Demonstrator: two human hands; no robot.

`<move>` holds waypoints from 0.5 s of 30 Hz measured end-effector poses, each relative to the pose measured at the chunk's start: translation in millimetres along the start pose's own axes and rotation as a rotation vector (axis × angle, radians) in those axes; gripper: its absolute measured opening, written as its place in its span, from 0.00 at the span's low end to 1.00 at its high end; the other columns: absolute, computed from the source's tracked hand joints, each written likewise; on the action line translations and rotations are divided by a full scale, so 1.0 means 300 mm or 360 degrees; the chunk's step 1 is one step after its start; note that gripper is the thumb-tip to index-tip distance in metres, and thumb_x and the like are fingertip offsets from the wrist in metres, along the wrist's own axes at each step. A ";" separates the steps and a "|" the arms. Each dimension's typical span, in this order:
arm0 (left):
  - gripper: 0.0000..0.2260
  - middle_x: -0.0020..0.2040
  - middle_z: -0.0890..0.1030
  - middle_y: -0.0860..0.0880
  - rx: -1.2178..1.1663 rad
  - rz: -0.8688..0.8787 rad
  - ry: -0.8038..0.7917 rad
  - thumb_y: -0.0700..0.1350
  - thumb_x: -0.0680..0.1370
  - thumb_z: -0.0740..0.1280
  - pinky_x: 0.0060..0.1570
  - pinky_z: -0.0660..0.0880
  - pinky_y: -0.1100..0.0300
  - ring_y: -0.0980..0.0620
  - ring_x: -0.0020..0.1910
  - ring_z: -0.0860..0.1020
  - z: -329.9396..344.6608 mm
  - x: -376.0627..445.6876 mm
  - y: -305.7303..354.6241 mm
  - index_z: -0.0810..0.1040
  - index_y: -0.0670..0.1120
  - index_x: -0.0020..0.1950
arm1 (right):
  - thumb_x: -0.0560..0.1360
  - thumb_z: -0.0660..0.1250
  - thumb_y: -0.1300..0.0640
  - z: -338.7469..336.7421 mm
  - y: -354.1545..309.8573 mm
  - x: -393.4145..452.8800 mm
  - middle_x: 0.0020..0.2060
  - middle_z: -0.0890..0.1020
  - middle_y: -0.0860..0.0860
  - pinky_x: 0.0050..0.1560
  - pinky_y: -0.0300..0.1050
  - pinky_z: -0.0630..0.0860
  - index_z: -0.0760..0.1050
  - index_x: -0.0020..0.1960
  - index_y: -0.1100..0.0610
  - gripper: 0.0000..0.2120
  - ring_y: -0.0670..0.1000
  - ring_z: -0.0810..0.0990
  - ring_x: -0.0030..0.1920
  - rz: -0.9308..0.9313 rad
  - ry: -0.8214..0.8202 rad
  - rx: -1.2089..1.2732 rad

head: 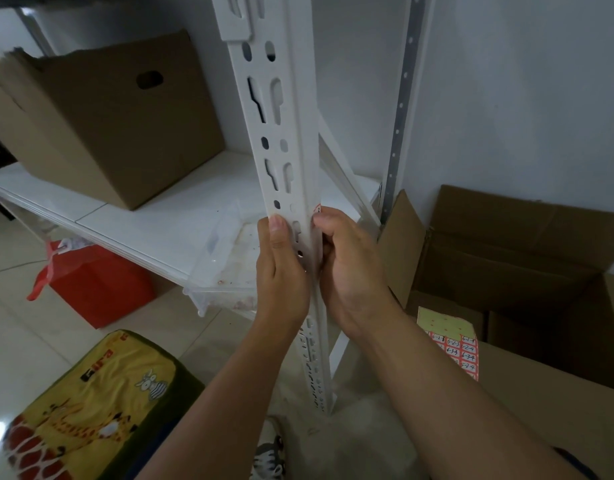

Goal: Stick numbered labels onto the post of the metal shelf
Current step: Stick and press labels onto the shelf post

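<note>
**White post, red-edged label**

The post (300, 140) I grip is white, punched with dark slots. The label (317, 209) by my right hand (350, 268) looks white with red edging, though little of it shows. The sheet of labels (451, 341) is yellow-green above, red-and-white below. Brown cardboard box (111, 123), red bag (101, 285), yellow giraffe-print cushion (90, 403).

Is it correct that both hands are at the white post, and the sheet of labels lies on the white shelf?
Not quite. Both hands, left and right, are at the post, but the head view shows the sheet of labels lying on a cardboard box at the right, not on the shelf.
</note>
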State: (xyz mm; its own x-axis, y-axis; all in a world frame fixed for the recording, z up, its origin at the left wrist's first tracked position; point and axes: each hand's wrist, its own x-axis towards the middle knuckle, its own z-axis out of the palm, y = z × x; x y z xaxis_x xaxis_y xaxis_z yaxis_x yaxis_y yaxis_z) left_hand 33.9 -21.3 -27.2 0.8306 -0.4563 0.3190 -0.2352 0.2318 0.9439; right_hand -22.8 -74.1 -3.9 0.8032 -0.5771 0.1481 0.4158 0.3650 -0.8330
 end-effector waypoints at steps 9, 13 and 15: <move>0.17 0.42 0.77 0.55 0.0003 0.0028 0.0009 0.59 0.80 0.48 0.42 0.74 0.72 0.67 0.41 0.77 -0.001 -0.006 -0.001 0.72 0.52 0.51 | 0.79 0.57 0.61 -0.001 -0.009 0.001 0.54 0.82 0.61 0.57 0.52 0.78 0.78 0.57 0.64 0.14 0.57 0.82 0.56 0.0065 -0.0051 0.0120; 0.16 0.42 0.78 0.55 -0.0002 0.0037 0.0041 0.59 0.79 0.48 0.42 0.74 0.71 0.66 0.41 0.77 0.002 -0.004 0.000 0.72 0.53 0.50 | 0.76 0.56 0.63 -0.004 -0.014 0.012 0.54 0.81 0.64 0.55 0.50 0.78 0.76 0.56 0.68 0.15 0.60 0.81 0.56 0.0098 -0.0077 0.0154; 0.16 0.43 0.78 0.55 -0.0004 0.0045 0.0041 0.59 0.79 0.48 0.43 0.74 0.71 0.66 0.42 0.77 0.004 -0.005 0.000 0.72 0.53 0.50 | 0.74 0.57 0.62 -0.004 -0.014 0.016 0.55 0.80 0.66 0.56 0.51 0.78 0.76 0.55 0.68 0.16 0.61 0.80 0.58 0.0116 -0.0095 0.0141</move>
State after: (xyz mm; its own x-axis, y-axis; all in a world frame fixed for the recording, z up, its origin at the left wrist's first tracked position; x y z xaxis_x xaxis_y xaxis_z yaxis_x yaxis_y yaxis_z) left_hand 32.1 -21.6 -27.5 0.8363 -0.4276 0.3432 -0.2573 0.2466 0.9343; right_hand -21.3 -79.3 -0.5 0.8556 -0.5029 0.1226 0.3893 0.4691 -0.7927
